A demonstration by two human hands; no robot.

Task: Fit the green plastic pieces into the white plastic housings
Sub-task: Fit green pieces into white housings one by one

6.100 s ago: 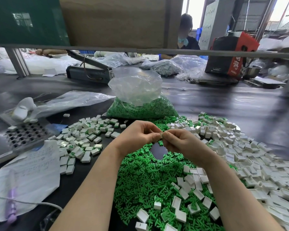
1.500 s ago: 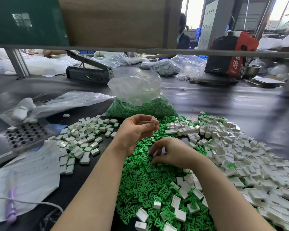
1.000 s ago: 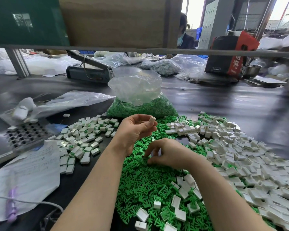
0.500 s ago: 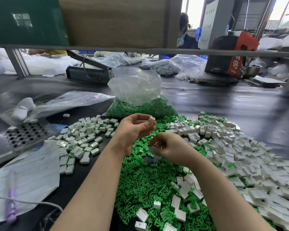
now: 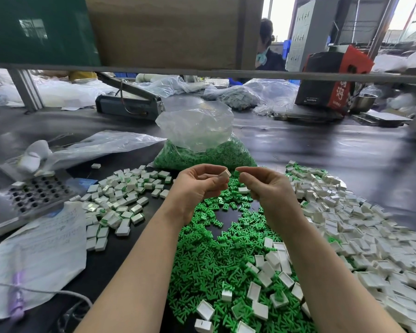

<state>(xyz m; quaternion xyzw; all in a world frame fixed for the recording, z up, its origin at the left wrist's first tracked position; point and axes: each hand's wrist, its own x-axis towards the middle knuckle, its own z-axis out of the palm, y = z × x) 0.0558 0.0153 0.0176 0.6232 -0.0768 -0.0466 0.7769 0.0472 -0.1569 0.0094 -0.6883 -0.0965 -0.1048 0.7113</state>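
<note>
My left hand (image 5: 199, 186) pinches a small white housing (image 5: 225, 174) between thumb and fingertips, raised above the table. My right hand (image 5: 267, 188) pinches a small green piece (image 5: 236, 173) just to the right of the housing, a narrow gap between them. Below both hands lies a wide heap of loose green pieces (image 5: 214, 255). A large spread of empty white housings (image 5: 360, 227) covers the table on the right. A pile of housings with green showing in them (image 5: 120, 195) lies on the left.
A clear plastic bag of green pieces (image 5: 202, 152) stands behind my hands. At left are a perforated metal block (image 5: 31, 198), a written paper sheet (image 5: 46, 248) and a cable. A metal rail crosses overhead; another person works beyond it.
My right hand rose from the green heap with one green piece and moved up beside the housing. My left hand stayed raised with the white housing.
</note>
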